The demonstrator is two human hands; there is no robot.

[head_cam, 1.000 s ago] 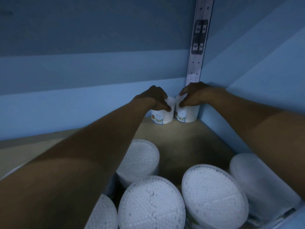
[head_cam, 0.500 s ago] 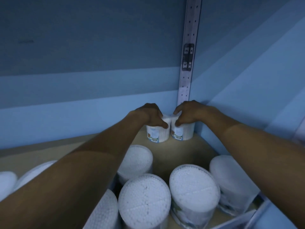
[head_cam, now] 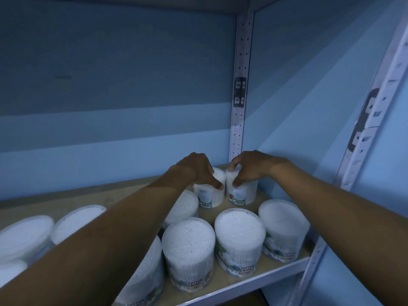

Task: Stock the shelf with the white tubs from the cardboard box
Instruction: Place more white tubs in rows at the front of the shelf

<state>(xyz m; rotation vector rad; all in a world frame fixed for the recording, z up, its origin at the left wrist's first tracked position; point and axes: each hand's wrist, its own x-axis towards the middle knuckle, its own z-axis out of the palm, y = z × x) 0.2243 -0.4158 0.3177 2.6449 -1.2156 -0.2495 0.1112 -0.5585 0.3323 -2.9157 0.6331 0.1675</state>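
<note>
Two white tubs of cotton buds stand side by side in the back right corner of the wooden shelf (head_cam: 123,191). My left hand (head_cam: 196,171) grips the top of the left tub (head_cam: 209,198). My right hand (head_cam: 249,167) grips the top of the right tub (head_cam: 245,194). Both tubs are upright, rest on the shelf board and touch each other. Several more white tubs (head_cam: 239,235) stand in rows nearer the front edge. The cardboard box is out of sight.
A blue back wall (head_cam: 110,120) and blue side wall (head_cam: 309,107) close the corner. A perforated metal upright (head_cam: 239,96) runs up the corner and another (head_cam: 373,120) stands at the front right. The shelf's front rail (head_cam: 254,283) crosses the bottom.
The camera has pulled back and lifted, so more of the front tubs and the shelf edge show. Both hands stay on the two corner tubs.
</note>
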